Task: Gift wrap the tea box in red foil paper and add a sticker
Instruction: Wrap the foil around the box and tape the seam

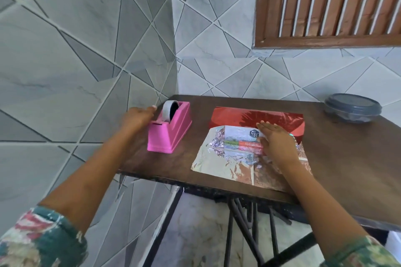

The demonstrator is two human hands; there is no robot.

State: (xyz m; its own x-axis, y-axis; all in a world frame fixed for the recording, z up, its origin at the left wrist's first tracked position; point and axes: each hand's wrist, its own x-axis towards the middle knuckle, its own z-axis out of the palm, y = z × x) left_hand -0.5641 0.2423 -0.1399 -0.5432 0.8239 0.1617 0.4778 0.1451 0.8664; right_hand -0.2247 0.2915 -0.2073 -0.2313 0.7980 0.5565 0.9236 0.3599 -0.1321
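- Your right hand (275, 143) lay flat, fingers straight, on the white printed tea box (240, 136).
- Your left hand (136, 118), fingers extended, held nothing, just beside the pink plastic tape dispenser (171, 130).
- The box sat on crinkled red foil paper (256, 118) on the dark wooden counter (336, 158).

head cam, wide-angle, faces fwd & down onto table (338, 158), near, from front edge.

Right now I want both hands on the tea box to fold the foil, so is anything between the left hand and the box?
Yes. The pink tape dispenser stands on the table between the left hand and the tea box. The right hand lies flat on the box.
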